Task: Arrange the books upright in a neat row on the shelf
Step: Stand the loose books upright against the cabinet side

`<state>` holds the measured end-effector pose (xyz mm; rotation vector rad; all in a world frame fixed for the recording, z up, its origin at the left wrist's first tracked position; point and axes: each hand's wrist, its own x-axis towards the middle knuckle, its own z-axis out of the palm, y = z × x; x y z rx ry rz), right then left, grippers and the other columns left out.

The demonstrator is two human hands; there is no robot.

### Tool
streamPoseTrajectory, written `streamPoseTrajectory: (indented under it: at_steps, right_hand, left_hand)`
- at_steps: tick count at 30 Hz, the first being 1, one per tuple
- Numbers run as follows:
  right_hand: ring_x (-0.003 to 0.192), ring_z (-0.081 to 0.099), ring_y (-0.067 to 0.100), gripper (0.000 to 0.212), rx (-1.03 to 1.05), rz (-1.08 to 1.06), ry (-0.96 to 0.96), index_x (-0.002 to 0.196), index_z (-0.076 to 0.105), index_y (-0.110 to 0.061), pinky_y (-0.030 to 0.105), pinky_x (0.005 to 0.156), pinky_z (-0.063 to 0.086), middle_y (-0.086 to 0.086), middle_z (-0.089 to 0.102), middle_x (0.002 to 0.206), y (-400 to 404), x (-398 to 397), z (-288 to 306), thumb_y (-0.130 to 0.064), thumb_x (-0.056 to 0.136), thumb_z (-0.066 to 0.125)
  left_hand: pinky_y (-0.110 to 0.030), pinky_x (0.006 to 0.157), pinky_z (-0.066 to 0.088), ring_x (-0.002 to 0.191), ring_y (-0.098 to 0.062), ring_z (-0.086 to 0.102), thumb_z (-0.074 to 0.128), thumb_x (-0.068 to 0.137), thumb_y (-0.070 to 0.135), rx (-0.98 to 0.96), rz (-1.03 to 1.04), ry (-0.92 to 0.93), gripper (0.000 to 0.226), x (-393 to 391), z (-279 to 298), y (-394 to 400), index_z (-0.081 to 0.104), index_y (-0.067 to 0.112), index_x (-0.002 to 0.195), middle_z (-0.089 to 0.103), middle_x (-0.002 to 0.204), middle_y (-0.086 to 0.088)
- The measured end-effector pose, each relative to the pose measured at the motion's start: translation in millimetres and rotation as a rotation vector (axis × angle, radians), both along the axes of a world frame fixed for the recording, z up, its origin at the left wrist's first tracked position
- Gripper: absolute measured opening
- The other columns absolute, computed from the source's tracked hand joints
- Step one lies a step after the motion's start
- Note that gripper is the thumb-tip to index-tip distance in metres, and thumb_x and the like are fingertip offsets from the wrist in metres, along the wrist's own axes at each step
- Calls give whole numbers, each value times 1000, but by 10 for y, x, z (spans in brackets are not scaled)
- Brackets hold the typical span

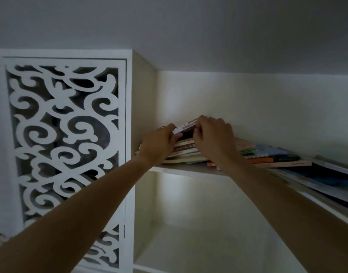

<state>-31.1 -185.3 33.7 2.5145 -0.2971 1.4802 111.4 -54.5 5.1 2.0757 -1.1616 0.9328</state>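
Several books (186, 149) lie flat in a pile at the left end of the white shelf (188, 171), against its side wall. Both hands reach up to the top of that pile. My left hand (159, 144) and my right hand (214, 138) grip the two ends of the top book (186, 126), a thin one with a pale spine, whose front edge is tilted up off the pile. More flat books (275, 157) spread to the right along the shelf, partly hidden behind my right arm.
A white carved fretwork panel (64, 134) stands left of the shelf unit. Below the shelf is an open white compartment (198, 223). Large flat books (327, 180) overhang the shelf edge at the far right. The ceiling is close above.
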Motion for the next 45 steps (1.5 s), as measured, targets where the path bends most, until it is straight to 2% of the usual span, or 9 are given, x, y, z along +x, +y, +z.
streamPoseTrajectory:
  at_steps: [3, 10, 14, 19, 24, 29, 33, 38, 45]
  right_hand:
    - [82, 59, 24, 12, -4, 26, 26, 92, 48, -23, 39, 77, 40, -3, 62, 88, 47, 24, 13, -35, 95, 49]
    - [101, 55, 24, 22, 189, 129, 220, 106, 58, -21, 34, 78, 45, 3, 56, 109, -223, -192, -17, -30, 89, 69]
    - [88, 60, 22, 32, 347, 103, 157, 116, 60, -18, 29, 69, 42, 10, 67, 107, -216, -237, -59, -36, 92, 70]
    - [72, 53, 18, 32, 446, 92, 45, 112, 59, -14, 28, 63, 42, 6, 65, 88, -105, -228, -24, -35, 91, 72]
    - [74, 57, 21, 26, 479, 120, -16, 115, 59, -16, 34, 66, 52, 10, 61, 93, -36, -143, 75, -29, 95, 68]
    - [68, 51, 0, 18, 493, 174, -88, 111, 60, -16, 12, 51, 37, 5, 59, 91, -6, -38, 153, -20, 95, 67]
    - [83, 69, 15, 21, 473, 259, -137, 112, 61, -15, 23, 69, 56, 7, 71, 96, -29, 29, 185, -13, 93, 69]
    - [96, 69, 20, 34, 439, 247, -140, 125, 54, -15, 31, 82, 60, 10, 72, 106, -26, 121, 223, -12, 94, 68]
    - [103, 67, 24, 52, 363, 323, -142, 135, 40, -19, 43, 87, 58, 9, 67, 121, 86, 257, 260, -18, 92, 71]
  left_hand:
    - [-34, 64, 53, 79, -17, 64, 34, 106, 57, -43, -42, -50, 45, 81, -53, 90, 59, 23, 122, 71, 101, -1]
    - [-29, 67, 52, 89, -17, 65, 40, 102, 62, 52, -168, 28, 45, 330, -74, 229, 54, 25, 122, 65, 109, -1]
    - [-32, 73, 56, 91, -13, 61, 45, 88, 81, 198, -221, 41, 64, 372, 5, 268, 52, 29, 125, 60, 111, 3]
    - [-33, 81, 55, 100, -14, 60, 59, 93, 65, 181, -312, -42, 51, 369, 98, 236, 53, 31, 130, 59, 119, 6]
    - [-38, 81, 58, 98, -13, 62, 52, 96, 61, 167, -350, -85, 47, 388, 182, 201, 53, 28, 129, 62, 116, 4]
    - [-34, 81, 58, 102, -18, 63, 54, 98, 59, 232, -352, -108, 54, 327, 213, 121, 41, 28, 141, 61, 128, -3]
    - [-31, 79, 59, 103, -17, 65, 55, 101, 48, 179, -322, -103, 47, 325, 221, 86, 41, 26, 140, 62, 130, -4]
    - [-36, 78, 64, 101, -17, 71, 70, 93, 46, 114, -276, -14, 55, 358, 203, 49, 39, 33, 136, 68, 129, -2]
    - [-28, 68, 63, 90, -15, 72, 60, 102, 35, -153, -232, 32, 37, 283, 61, 64, 46, 23, 134, 70, 124, -5]
